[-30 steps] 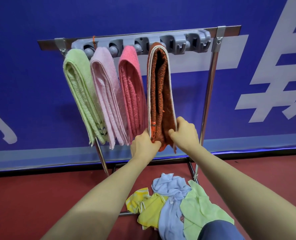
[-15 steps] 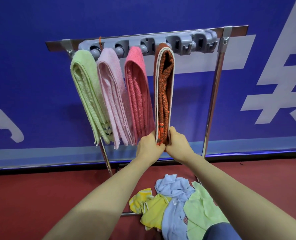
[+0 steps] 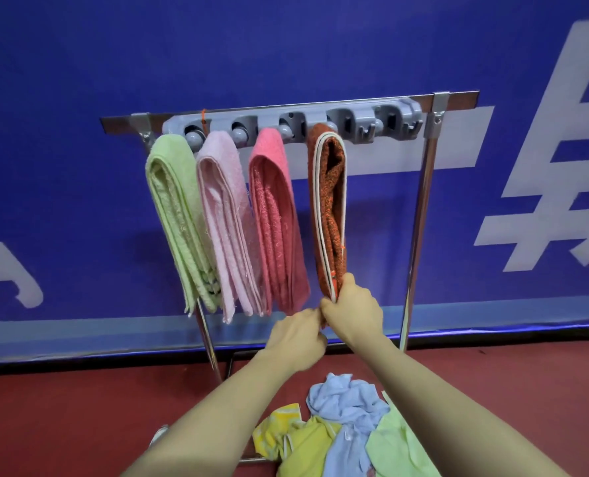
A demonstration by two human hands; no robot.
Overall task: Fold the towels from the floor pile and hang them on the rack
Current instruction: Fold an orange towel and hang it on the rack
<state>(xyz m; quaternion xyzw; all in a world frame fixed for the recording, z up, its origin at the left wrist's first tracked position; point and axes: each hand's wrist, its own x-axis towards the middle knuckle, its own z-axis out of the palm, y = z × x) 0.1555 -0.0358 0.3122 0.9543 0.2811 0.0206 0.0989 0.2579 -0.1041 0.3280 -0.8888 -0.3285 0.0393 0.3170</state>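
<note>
A metal rack [image 3: 420, 215] carries a grey holder strip [image 3: 324, 120] with several folded towels hanging from it: green [image 3: 176, 215], pale pink [image 3: 227, 222], coral pink [image 3: 276, 222] and a rust-orange towel with a white border [image 3: 331, 208]. My right hand [image 3: 353, 309] pinches the bottom end of the rust-orange towel. My left hand [image 3: 295, 339] sits just below and left of it, fingers curled, touching the right hand; whether it grips the towel is hidden. The floor pile [image 3: 341, 428] holds yellow, light blue and light green towels near the bottom edge.
A blue banner wall with white lettering [image 3: 541, 187] stands right behind the rack. The floor [image 3: 62, 414] is dark red. Two holder slots [image 3: 382, 120] at the right end of the strip carry no towel.
The view has tilted so the rack sits lower and to the right. My left hand has slipped down off the towel's lower end; my right hand still pinches it.
</note>
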